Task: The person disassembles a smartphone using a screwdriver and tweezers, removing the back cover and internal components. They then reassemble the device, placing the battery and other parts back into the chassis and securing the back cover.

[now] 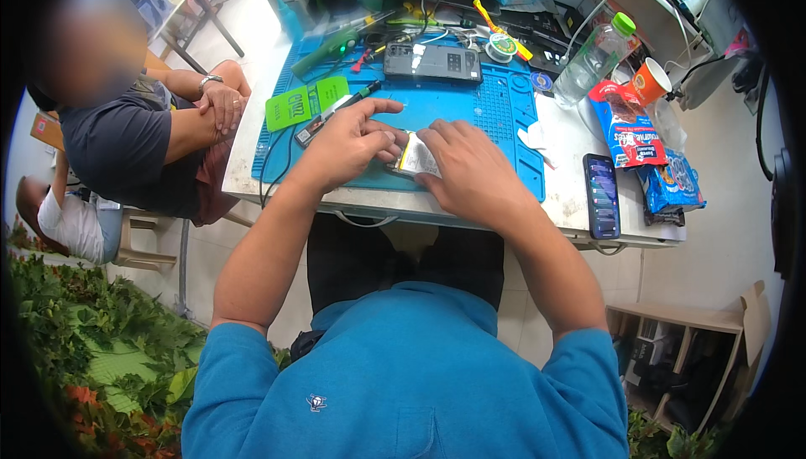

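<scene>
Near the front edge of the blue repair mat (432,111), both my hands are on a flat, silver-white rectangular piece (417,157) with a yellow edge, which looks like a phone battery. My right hand (470,165) grips it from the right, fingers over its top and thumb along its near side. At its left end the thumb and lower fingers of my left hand (353,140) close in, while the index finger points out to the right. What lies under my fingers is hidden. Farther back on the mat lies a dark phone (432,63).
A green card (306,102) and a black pen-like tool (357,96) lie left of my hands. Tools and a solder spool (501,47) crowd the back. To the right are a bottle (592,65), an orange cup (650,81), snack packs (630,127) and a lit smartphone (601,196). Someone (117,123) sits at left.
</scene>
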